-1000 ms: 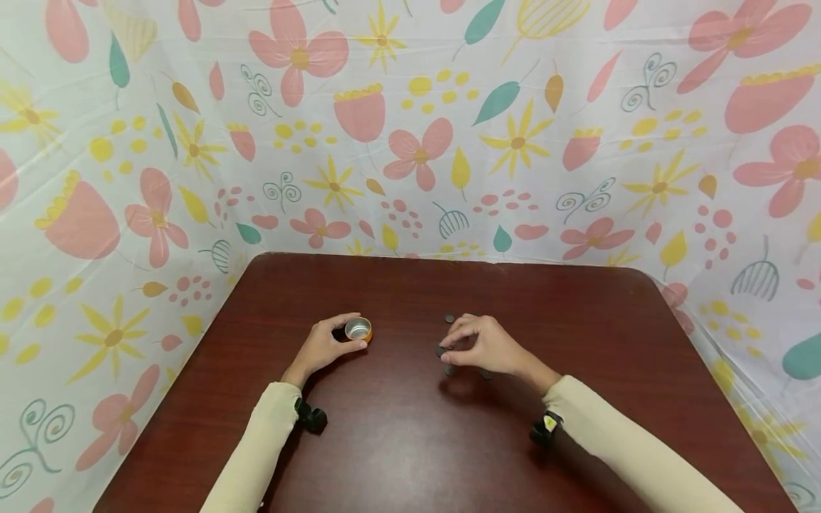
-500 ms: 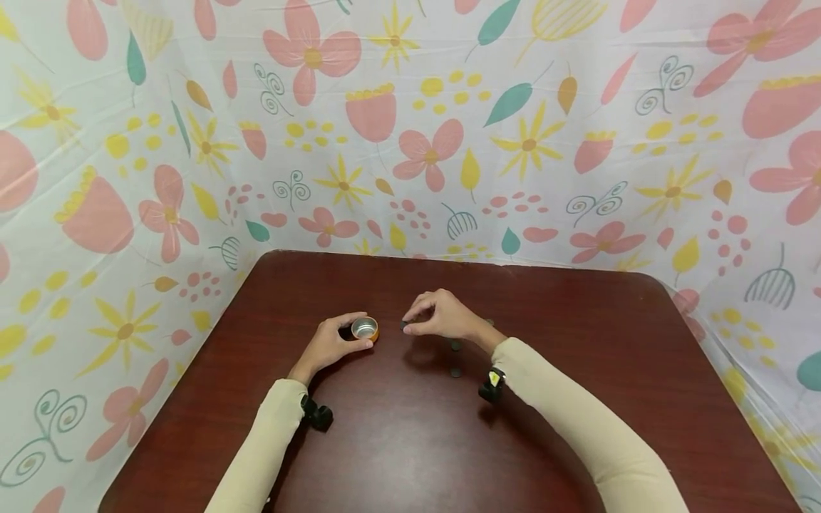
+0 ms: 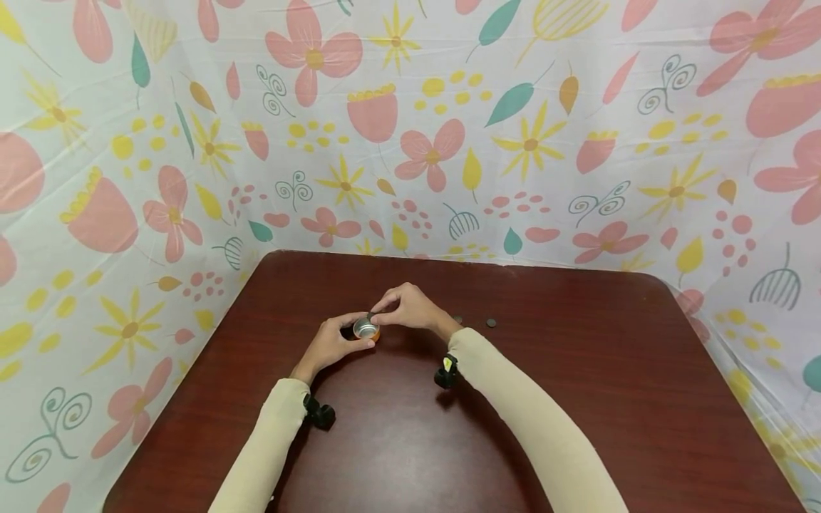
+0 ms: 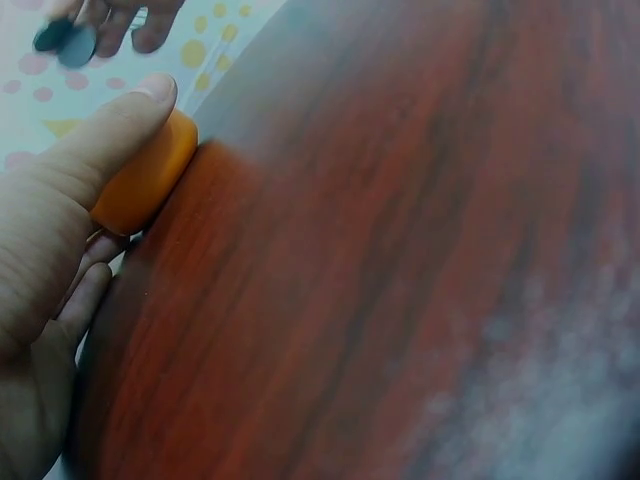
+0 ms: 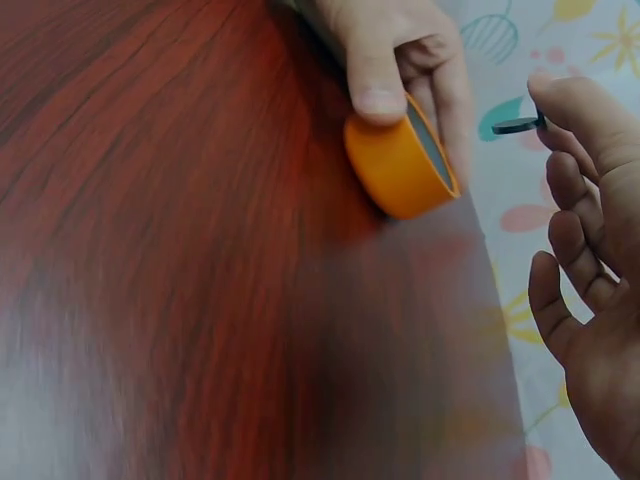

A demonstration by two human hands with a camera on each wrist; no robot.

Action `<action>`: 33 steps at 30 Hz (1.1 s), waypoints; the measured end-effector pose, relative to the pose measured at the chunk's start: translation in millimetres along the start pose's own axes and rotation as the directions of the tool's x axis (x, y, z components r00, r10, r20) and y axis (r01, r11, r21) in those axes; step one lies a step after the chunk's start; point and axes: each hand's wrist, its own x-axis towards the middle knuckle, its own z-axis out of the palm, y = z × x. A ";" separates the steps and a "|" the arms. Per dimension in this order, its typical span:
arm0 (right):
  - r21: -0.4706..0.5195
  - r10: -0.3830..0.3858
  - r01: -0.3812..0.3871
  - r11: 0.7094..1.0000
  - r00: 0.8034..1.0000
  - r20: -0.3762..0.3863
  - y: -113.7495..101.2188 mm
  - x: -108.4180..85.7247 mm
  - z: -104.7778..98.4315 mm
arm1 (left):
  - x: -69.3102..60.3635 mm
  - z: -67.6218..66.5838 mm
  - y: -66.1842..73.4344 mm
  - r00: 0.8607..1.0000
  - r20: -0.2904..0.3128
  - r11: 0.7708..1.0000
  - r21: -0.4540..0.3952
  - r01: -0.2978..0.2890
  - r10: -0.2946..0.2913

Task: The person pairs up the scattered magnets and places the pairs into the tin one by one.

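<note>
My left hand (image 3: 328, 347) grips a small round orange tin (image 4: 150, 180) on the table, thumb on one side and fingers on the other. The tin's silvery inside faces up in the head view, and I see nothing lying in it. Just above its far rim, my right hand (image 3: 410, 308) pinches small dark discs (image 5: 515, 126) between thumb and fingertip. Two discs seem to be there, set at an angle to each other, one jutting out toward the tin. The other right-hand fingers are loosely bent in the right wrist view.
A loose dark disc (image 3: 491, 323) lies on the brown table (image 3: 577, 399) right of the right hand. Another disc (image 3: 457, 320) shows partly behind the right wrist. A flower-print cloth (image 3: 449, 142) hangs behind and at the sides of the table. Both wrists carry black cameras.
The right hand has moved left from among the loose discs to the tin, carrying dark discs. The left hand keeps its grip on the tin; the head view has shifted slightly.
</note>
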 end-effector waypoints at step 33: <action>0.080 0.045 -0.041 0.996 0.998 -0.050 19.7 -0.7 23.9 | -1.4 0.4 0.9 1.000 -0.014 1.000 0.003 0.018 -0.018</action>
